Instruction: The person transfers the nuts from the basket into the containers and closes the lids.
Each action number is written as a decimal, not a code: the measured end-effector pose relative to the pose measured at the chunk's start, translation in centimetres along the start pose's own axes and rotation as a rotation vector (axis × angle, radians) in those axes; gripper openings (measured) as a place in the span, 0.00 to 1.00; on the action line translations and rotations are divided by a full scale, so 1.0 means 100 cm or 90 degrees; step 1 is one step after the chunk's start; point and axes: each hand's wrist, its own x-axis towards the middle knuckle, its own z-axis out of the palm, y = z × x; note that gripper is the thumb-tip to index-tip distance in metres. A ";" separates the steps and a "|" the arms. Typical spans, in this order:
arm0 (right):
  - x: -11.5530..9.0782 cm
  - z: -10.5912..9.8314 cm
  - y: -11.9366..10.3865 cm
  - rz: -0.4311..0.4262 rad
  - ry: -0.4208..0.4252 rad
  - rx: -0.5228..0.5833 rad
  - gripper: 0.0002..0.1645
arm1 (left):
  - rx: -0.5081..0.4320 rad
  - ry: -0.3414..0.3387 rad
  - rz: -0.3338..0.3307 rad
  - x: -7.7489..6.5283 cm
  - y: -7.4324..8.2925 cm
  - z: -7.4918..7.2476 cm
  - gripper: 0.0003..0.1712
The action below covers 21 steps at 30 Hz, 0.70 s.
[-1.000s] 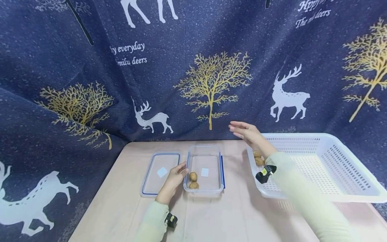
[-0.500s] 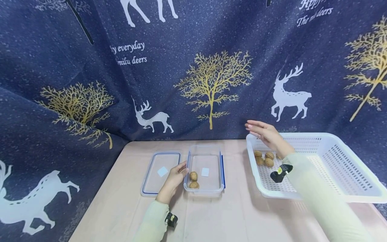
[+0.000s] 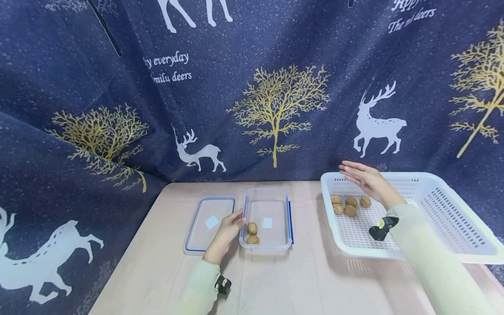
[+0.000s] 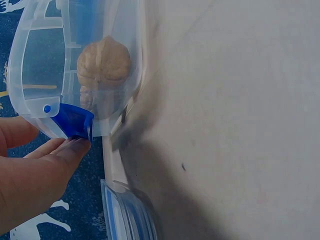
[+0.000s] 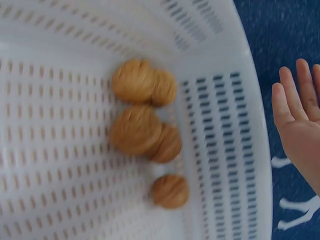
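My left hand (image 3: 226,234) is at the left side of a clear plastic food container (image 3: 277,249). In the left wrist view its fingertips touch the container's blue latch (image 4: 74,121). Two walnuts lie in the container's near left corner, the farther walnut (image 3: 252,228) just behind the nearer walnut (image 3: 253,239). Over the far left part of a white perforated basket (image 3: 393,251), my right hand (image 3: 366,179) is raised with straight fingers and holds nothing. Several walnuts, one walnut (image 3: 365,201) apart from the others, lie in the basket's left end beneath it.
A clear lid (image 3: 197,232) with a blue seal lies flat left of the container. The pale pink tablecloth (image 3: 299,280) covers the table. Behind it hangs a dark blue curtain (image 3: 236,87) printed with deer and trees.
My right hand has moved right, from the basket's left edge to over the basket, uncovering the walnuts there. My left hand and the container have stayed in place.
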 end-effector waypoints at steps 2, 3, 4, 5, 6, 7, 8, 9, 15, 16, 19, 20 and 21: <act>-0.003 -0.009 0.004 -0.012 -0.021 0.014 0.22 | -0.002 0.001 -0.001 0.001 -0.001 0.000 0.27; -0.004 -0.014 0.006 -0.021 -0.035 0.026 0.19 | -0.002 0.001 -0.002 0.001 -0.001 0.000 0.27; -0.005 -0.018 0.009 -0.031 -0.049 0.032 0.17 | -0.003 0.001 -0.002 0.001 0.000 0.000 0.27; -0.007 -0.023 0.011 -0.041 -0.063 0.040 0.17 | -0.004 0.001 -0.003 0.000 0.000 0.000 0.27; -0.008 -0.027 0.013 -0.047 -0.075 0.045 0.18 | -0.004 0.001 -0.003 0.001 0.000 0.000 0.27; -0.010 -0.031 0.015 -0.055 -0.085 0.043 0.19 | -0.006 0.001 -0.005 0.001 0.000 0.000 0.27; -0.011 -0.034 0.016 -0.061 -0.094 0.040 0.19 | -0.008 0.001 -0.006 0.001 0.000 0.000 0.27; -0.013 -0.038 0.018 -0.064 -0.100 0.041 0.20 | -0.006 0.000 -0.004 0.001 0.000 0.000 0.27; -0.025 -0.057 0.026 -0.058 -0.101 0.001 0.21 | 0.002 -0.001 0.000 0.001 0.001 0.000 0.27; -0.026 -0.060 0.027 -0.055 -0.098 -0.004 0.21 | 0.002 0.000 -0.001 0.001 0.001 0.000 0.27; -0.029 -0.066 0.030 -0.051 -0.095 -0.004 0.21 | 0.003 0.000 -0.003 0.001 0.000 -0.001 0.27; -0.029 -0.068 0.031 -0.050 -0.095 -0.003 0.21 | 0.003 0.000 -0.003 0.001 0.000 -0.001 0.27; -0.029 -0.069 0.032 -0.047 -0.093 -0.007 0.21 | 0.002 0.001 -0.003 0.001 0.000 -0.001 0.27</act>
